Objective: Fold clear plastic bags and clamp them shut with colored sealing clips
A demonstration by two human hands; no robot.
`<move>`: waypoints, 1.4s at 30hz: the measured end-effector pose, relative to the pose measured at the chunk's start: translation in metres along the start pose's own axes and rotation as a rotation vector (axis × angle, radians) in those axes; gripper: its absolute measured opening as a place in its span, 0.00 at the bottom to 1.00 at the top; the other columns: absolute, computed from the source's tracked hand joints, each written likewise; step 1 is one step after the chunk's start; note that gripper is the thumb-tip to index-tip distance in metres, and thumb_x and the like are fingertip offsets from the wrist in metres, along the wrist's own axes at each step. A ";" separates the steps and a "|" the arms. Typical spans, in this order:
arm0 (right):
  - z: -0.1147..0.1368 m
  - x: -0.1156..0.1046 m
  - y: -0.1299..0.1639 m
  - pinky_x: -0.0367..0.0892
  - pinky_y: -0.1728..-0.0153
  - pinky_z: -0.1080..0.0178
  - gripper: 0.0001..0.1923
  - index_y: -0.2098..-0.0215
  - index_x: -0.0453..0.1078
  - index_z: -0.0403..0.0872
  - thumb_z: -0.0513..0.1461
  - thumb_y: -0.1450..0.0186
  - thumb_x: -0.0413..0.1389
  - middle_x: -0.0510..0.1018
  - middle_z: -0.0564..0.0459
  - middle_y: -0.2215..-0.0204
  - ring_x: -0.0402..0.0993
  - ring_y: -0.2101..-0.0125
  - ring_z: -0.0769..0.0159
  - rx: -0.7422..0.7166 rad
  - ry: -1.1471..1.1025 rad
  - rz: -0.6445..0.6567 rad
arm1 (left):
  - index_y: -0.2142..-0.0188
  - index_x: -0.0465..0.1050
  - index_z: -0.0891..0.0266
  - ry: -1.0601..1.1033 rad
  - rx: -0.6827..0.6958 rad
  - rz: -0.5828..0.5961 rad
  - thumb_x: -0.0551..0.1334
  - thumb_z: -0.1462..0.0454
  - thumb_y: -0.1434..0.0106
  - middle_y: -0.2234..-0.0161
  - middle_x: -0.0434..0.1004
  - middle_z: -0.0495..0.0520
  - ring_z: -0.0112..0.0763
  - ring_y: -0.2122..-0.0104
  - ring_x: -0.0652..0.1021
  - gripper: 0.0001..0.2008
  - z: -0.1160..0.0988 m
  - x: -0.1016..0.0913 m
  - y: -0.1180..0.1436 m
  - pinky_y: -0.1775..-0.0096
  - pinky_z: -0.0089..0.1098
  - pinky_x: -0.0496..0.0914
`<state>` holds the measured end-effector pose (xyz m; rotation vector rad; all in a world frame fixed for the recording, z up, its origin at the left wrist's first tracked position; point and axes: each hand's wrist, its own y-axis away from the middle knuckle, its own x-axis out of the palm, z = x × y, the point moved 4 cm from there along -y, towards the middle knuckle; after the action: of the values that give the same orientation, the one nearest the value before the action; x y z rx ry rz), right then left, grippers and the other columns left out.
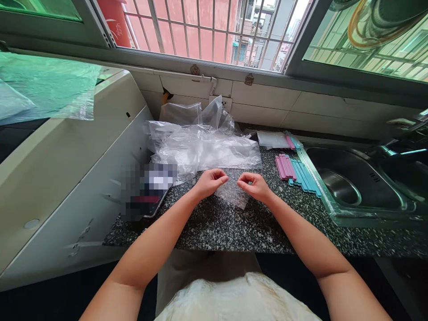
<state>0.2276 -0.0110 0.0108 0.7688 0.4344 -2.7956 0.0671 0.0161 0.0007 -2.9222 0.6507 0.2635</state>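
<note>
A small clear plastic bag (234, 194) is stretched low over the dark speckled counter, between my two hands. My left hand (212, 182) pinches its upper left side, thumb against curled fingers. On the other side my right hand (254, 185) has a similar pinch near the bag's upper right. The thin film is hard to make out right at the fingertips. Just beyond my hands lies a heap of larger clear plastic bags (207, 149). To the right, pink plastic strips (286, 167) and blue plastic strips (305, 176), which look like bag sealing clips, rest in rows.
Right of the strips is a metal sink (354, 174) with a steel bowl (337, 187) in it. A partly blurred dark flat object (158, 196) lies left of my hands, against a white appliance side (83, 178). Behind the counter runs a tiled wall below a barred window.
</note>
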 end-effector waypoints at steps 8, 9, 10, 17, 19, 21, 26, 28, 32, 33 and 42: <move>0.001 -0.001 0.000 0.58 0.76 0.67 0.10 0.80 0.66 0.45 0.42 0.44 0.54 0.68 0.56 0.83 0.60 0.79 0.73 0.002 -0.017 -0.026 | 0.77 0.68 0.65 -0.006 0.001 0.008 0.61 0.55 0.49 0.81 0.66 0.46 0.23 0.78 0.65 0.14 0.000 -0.001 0.000 0.73 0.27 0.60; 0.001 -0.002 0.001 0.58 0.76 0.67 0.10 0.80 0.66 0.45 0.42 0.44 0.54 0.68 0.56 0.83 0.60 0.79 0.72 0.008 -0.027 -0.041 | 0.77 0.68 0.65 0.001 -0.001 0.012 0.61 0.54 0.49 0.81 0.66 0.47 0.23 0.78 0.65 0.15 0.000 -0.001 0.000 0.73 0.27 0.60; 0.001 -0.002 0.001 0.58 0.76 0.67 0.10 0.80 0.65 0.45 0.42 0.44 0.54 0.67 0.56 0.83 0.60 0.79 0.72 0.017 -0.038 -0.057 | 0.77 0.68 0.65 0.009 -0.005 0.016 0.61 0.54 0.49 0.81 0.66 0.47 0.23 0.78 0.65 0.15 0.000 -0.001 -0.001 0.73 0.27 0.60; 0.000 -0.007 0.000 0.59 0.75 0.67 0.10 0.79 0.64 0.45 0.42 0.44 0.54 0.66 0.57 0.82 0.60 0.79 0.72 0.034 -0.074 -0.140 | 0.77 0.68 0.65 0.032 -0.031 0.004 0.61 0.55 0.51 0.81 0.64 0.46 0.22 0.79 0.63 0.14 0.001 -0.002 0.000 0.74 0.27 0.58; 0.001 -0.007 0.001 0.59 0.75 0.67 0.09 0.80 0.64 0.46 0.42 0.44 0.54 0.66 0.57 0.82 0.60 0.79 0.72 0.030 -0.068 -0.138 | 0.77 0.67 0.65 0.028 -0.030 -0.007 0.61 0.56 0.51 0.81 0.64 0.46 0.22 0.79 0.63 0.13 0.000 -0.002 0.000 0.74 0.27 0.58; 0.002 -0.007 0.001 0.59 0.75 0.67 0.09 0.80 0.64 0.46 0.41 0.44 0.54 0.65 0.57 0.83 0.60 0.79 0.72 0.026 -0.062 -0.134 | 0.78 0.67 0.65 0.023 -0.033 -0.012 0.61 0.56 0.51 0.81 0.64 0.46 0.22 0.79 0.63 0.12 0.000 -0.003 0.000 0.74 0.27 0.58; 0.002 -0.007 0.001 0.59 0.75 0.67 0.10 0.80 0.64 0.46 0.41 0.44 0.53 0.65 0.57 0.83 0.60 0.79 0.72 0.015 -0.042 -0.116 | 0.78 0.67 0.65 0.033 -0.037 -0.018 0.60 0.57 0.51 0.81 0.63 0.46 0.23 0.78 0.63 0.12 -0.003 -0.005 0.000 0.73 0.27 0.58; 0.001 -0.007 0.000 0.59 0.75 0.67 0.10 0.80 0.64 0.46 0.41 0.44 0.53 0.66 0.57 0.83 0.60 0.79 0.72 0.012 -0.042 -0.109 | 0.78 0.66 0.65 0.037 -0.031 -0.029 0.60 0.58 0.51 0.81 0.62 0.46 0.23 0.78 0.63 0.11 -0.004 -0.007 0.000 0.73 0.27 0.58; -0.001 -0.008 0.000 0.59 0.75 0.68 0.10 0.80 0.64 0.45 0.41 0.44 0.53 0.67 0.57 0.82 0.61 0.79 0.73 -0.001 -0.038 -0.067 | 0.78 0.64 0.65 0.025 -0.022 -0.015 0.59 0.57 0.50 0.81 0.61 0.45 0.22 0.78 0.62 0.12 -0.005 -0.010 0.000 0.74 0.27 0.57; -0.001 -0.008 0.000 0.59 0.75 0.68 0.10 0.80 0.64 0.45 0.41 0.44 0.53 0.67 0.57 0.82 0.61 0.79 0.73 -0.005 -0.033 -0.050 | 0.78 0.64 0.65 0.018 -0.023 0.001 0.59 0.57 0.49 0.81 0.61 0.45 0.22 0.78 0.62 0.12 -0.005 -0.009 0.000 0.74 0.27 0.57; -0.001 -0.001 0.001 0.59 0.75 0.68 0.10 0.77 0.66 0.44 0.42 0.43 0.53 0.69 0.56 0.81 0.62 0.78 0.72 -0.004 -0.029 0.013 | 0.77 0.64 0.65 -0.032 -0.054 0.165 0.57 0.57 0.49 0.82 0.56 0.43 0.21 0.79 0.58 0.12 -0.001 0.005 0.002 0.75 0.26 0.53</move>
<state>0.2288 -0.0112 0.0107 0.7268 0.4284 -2.7895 0.0711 0.0120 0.0006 -2.9119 0.8942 0.3499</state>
